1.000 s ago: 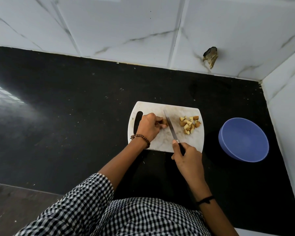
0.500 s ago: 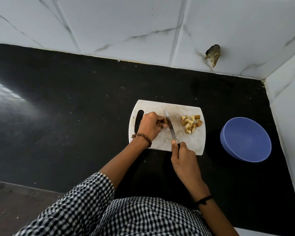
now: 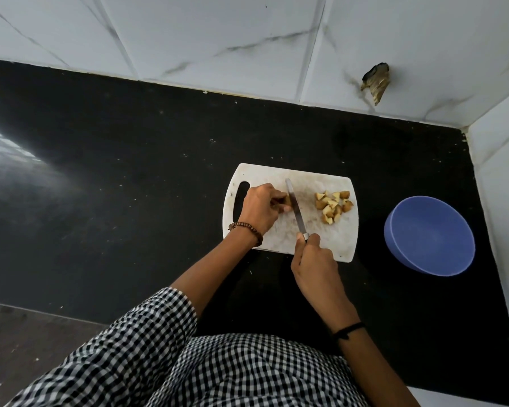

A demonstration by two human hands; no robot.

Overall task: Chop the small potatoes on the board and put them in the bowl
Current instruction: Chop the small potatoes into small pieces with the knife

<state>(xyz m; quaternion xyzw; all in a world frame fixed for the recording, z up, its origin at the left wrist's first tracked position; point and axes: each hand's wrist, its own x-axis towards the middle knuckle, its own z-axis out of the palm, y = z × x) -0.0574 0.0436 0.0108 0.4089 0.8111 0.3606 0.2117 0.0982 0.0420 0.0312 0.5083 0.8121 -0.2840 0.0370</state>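
Observation:
A white cutting board (image 3: 315,177) lies on the black counter. My left hand (image 3: 260,208) pins a small potato (image 3: 288,201) against the board near its middle; only a sliver of the potato shows past my fingertips. My right hand (image 3: 313,259) grips the handle of a knife (image 3: 296,210), whose blade rests right beside that potato. A pile of chopped potato pieces (image 3: 332,205) sits on the right part of the board. The blue bowl (image 3: 429,235) stands to the right of the board, with nothing visible inside it.
White marble-look tiles form the back wall and the right side wall (image 3: 503,177). A broken hole (image 3: 375,82) marks the back wall. The black counter (image 3: 115,186) stretches far to the left. Its front edge runs along the lower left.
The knife blade has shifted slightly left, closer to my left hand's fingertips. My right hand has moved a little forward toward the board. The pile and bowl stay put.

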